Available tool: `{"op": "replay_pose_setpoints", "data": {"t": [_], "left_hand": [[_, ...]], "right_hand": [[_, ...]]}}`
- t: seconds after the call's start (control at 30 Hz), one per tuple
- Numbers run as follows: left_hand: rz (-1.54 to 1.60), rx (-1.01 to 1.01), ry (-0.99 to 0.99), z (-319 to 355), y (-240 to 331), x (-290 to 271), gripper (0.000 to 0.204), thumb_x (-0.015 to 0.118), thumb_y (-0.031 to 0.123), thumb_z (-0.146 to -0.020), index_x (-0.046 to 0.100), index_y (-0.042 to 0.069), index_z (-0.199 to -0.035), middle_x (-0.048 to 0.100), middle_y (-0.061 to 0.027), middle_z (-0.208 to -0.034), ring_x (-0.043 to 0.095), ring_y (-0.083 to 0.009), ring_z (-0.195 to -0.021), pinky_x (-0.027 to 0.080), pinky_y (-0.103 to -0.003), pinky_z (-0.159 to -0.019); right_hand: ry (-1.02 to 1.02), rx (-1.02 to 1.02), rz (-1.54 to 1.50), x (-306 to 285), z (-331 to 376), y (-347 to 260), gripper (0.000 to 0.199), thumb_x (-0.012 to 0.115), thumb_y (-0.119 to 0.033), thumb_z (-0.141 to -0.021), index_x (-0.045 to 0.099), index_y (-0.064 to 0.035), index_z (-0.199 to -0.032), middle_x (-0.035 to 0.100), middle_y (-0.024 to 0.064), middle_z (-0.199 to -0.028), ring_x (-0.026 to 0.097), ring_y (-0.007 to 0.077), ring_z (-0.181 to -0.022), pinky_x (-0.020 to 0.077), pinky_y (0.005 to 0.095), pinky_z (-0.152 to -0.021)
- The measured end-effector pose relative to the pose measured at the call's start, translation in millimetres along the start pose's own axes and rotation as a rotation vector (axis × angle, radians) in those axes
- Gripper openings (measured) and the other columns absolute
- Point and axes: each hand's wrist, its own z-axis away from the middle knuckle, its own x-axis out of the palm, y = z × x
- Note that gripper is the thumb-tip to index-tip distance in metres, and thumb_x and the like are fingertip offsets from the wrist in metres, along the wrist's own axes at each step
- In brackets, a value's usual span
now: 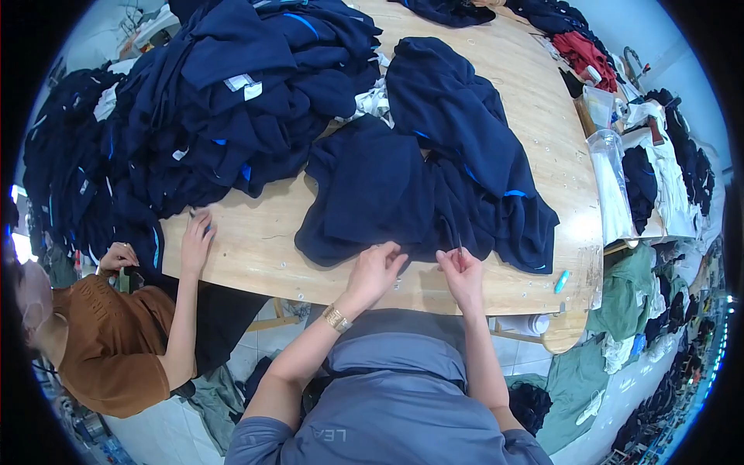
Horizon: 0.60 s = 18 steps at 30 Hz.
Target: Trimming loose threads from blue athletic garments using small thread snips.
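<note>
A navy garment (368, 190) lies spread on the wooden table in front of me, its near edge curving close to the table's edge. My left hand (374, 273) is at that near edge, fingers bent and pinched together on the cloth. To its right, my right hand (463, 277) is closed around a slim dark pointed tool (459, 246), which looks like small thread snips; most of it is hidden by the fingers. Beyond it, another part of navy cloth with bright blue trim (465, 124) stretches to the right.
A tall heap of navy garments (256, 93) covers the table's left side. A person in a brown top (116, 341) works there. On the table's (248, 256) right edge lies a turquoise marker-like object (562, 281). Clear plastic containers (608, 167) and piled clothes stand farther right.
</note>
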Motion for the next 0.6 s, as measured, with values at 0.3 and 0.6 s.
{"op": "replay_pose_setpoints", "data": {"t": [0.3, 0.6], "left_hand": [[1.712, -0.153, -0.064, 7, 38, -49, 0.016, 0.048, 0.018, -0.094, 0.05, 0.008, -0.106, 0.059, -0.0037, -0.101, 0.059, -0.012, -0.089, 0.053, -0.024, -0.063], [1.878, -0.101, 0.048, 15, 60, -63, 0.015, 0.043, 0.015, -0.096, 0.047, 0.005, -0.107, 0.059, -0.0093, -0.101, 0.06, -0.0214, -0.094, 0.05, -0.042, -0.088]], "right_hand": [[-0.03, 0.064, -0.268, 4, 8, -43, 0.021, 0.059, -0.018, -0.089, 0.049, -0.005, -0.075, 0.047, -0.0023, -0.057, 0.044, 0.0044, -0.049, 0.0356, 0.019, -0.046], [-0.042, -0.295, 0.004, 21, 6, -80, 0.029, 0.067, -0.019, -0.082, 0.043, -0.0033, -0.075, 0.039, -0.0001, -0.056, 0.034, 0.0056, -0.051, 0.0295, 0.0211, -0.045]]}}
